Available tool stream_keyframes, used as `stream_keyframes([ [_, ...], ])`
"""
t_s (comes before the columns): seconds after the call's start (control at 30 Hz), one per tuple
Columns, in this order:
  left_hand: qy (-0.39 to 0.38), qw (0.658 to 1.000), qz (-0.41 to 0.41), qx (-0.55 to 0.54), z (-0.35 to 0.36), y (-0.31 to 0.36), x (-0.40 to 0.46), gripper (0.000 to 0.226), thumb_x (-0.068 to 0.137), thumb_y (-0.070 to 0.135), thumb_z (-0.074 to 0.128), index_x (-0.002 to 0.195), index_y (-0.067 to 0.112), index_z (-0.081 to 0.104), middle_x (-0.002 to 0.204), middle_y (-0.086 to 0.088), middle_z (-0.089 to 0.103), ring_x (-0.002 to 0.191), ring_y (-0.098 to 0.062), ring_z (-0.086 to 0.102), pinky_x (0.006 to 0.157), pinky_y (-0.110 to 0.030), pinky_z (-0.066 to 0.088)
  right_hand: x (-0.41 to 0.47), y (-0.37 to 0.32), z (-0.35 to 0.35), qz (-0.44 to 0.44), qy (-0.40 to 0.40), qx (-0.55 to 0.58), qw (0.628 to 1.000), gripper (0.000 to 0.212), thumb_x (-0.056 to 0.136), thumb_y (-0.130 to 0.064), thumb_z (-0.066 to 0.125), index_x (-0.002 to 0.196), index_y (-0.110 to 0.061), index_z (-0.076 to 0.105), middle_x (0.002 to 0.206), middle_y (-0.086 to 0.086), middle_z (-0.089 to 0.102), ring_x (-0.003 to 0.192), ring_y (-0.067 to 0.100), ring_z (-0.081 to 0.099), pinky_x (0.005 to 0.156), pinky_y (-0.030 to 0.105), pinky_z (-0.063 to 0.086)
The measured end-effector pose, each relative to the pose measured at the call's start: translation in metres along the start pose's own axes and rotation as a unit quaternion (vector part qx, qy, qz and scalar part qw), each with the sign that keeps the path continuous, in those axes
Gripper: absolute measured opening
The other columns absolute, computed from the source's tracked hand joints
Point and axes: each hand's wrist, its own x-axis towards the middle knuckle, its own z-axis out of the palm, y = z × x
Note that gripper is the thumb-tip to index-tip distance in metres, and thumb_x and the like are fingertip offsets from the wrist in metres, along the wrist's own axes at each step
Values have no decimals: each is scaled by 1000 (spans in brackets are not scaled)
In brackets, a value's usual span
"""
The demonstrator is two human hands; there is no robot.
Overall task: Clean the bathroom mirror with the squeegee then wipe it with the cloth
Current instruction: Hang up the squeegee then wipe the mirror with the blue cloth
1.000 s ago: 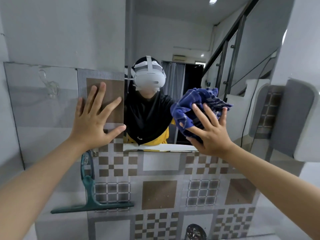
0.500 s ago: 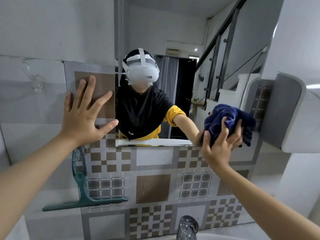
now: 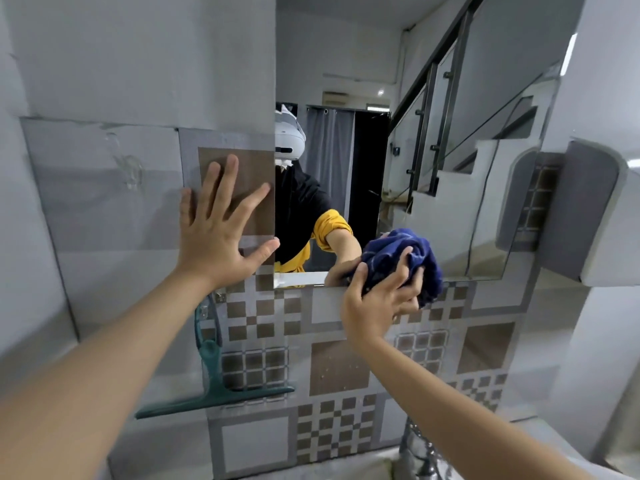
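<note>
The mirror (image 3: 450, 174) hangs on the tiled wall ahead, reflecting a person and a staircase. My right hand (image 3: 377, 299) grips a bunched dark blue cloth (image 3: 401, 259) and presses it against the mirror's lower edge, left of the middle. My left hand (image 3: 218, 230) lies flat with fingers spread on the brown wall tile just left of the mirror, thumb near its edge. The green squeegee (image 3: 214, 386) hangs from a hook on the wall below my left hand, blade downward.
A clear plastic wall hook (image 3: 130, 171) sticks to the grey panel at the left. A chrome tap (image 3: 419, 452) rises at the bottom centre. A grey and white fixture (image 3: 588, 216) juts from the wall right of the mirror.
My right hand has carried the cloth down and then left along the mirror's lower edge. The view has shifted right and closer. My left hand stays flat on the tile.
</note>
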Motion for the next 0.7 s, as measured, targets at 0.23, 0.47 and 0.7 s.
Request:
stream_keyframes([
  [0.23,-61,987,-13,-148,-26,3,2,68,80,54,43,144,42,26,159,12,-8,143,-7,-18,114,-44,-13,-71,-29,18,-111,-88,1,990,69,90,-32,59,144,-41,17,155,6,14,119,18,17,97,43,32],
  [0.47,-92,844,-199,-489,-86,13,-21,31,87,38,46,104,18,63,107,-4,68,104,-15,64,94,-33,49,-94,-63,11,-194,-266,107,938,74,86,-29,61,148,-36,21,141,-9,34,135,17,28,114,41,27],
  [0.7,-139,795,-237,-540,-112,13,-53,19,99,23,41,107,23,58,86,-3,67,82,-16,65,72,-27,45,-91,-103,-20,-102,-484,235,837,56,88,-28,57,134,-50,34,135,5,53,122,20,55,105,48,45],
])
